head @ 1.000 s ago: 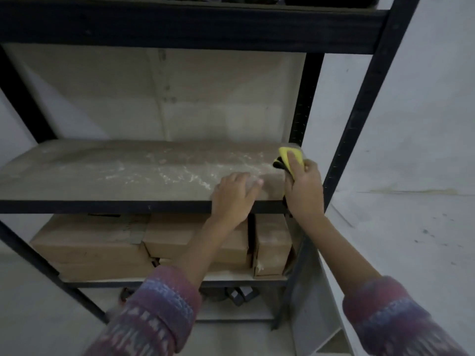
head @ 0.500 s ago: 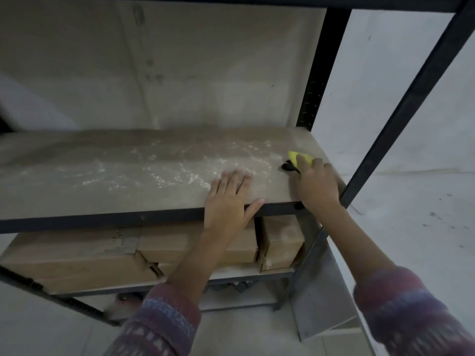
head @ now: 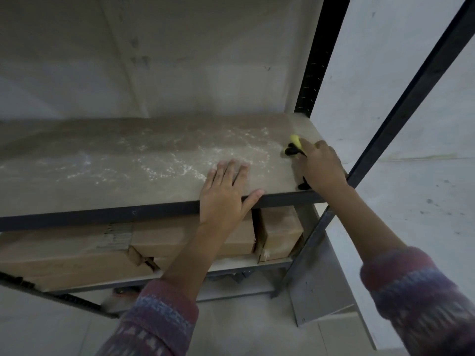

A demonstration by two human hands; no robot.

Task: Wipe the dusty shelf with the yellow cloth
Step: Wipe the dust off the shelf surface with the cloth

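The dusty shelf (head: pixel 108 173) is a brown board in a black metal rack, streaked with white dust across its middle. My right hand (head: pixel 321 168) grips the yellow cloth (head: pixel 296 142) at the shelf's right end, near the back post; only a small yellow tip and some dark parts show past the fingers. My left hand (head: pixel 226 191) lies flat on the board near its front edge, fingers straight, thumb over the black front rail.
Black uprights (head: pixel 312 60) and a diagonal front post (head: pixel 401 104) frame the right side. Several cardboard boxes (head: pixel 180 237) fill the shelf below. A grey metal panel (head: pixel 316 286) leans by the rack's foot on the pale floor.
The view has moved closer and higher over the shelf. My right hand with the cloth has slid further back along the right end. My left hand has flattened on the front edge.
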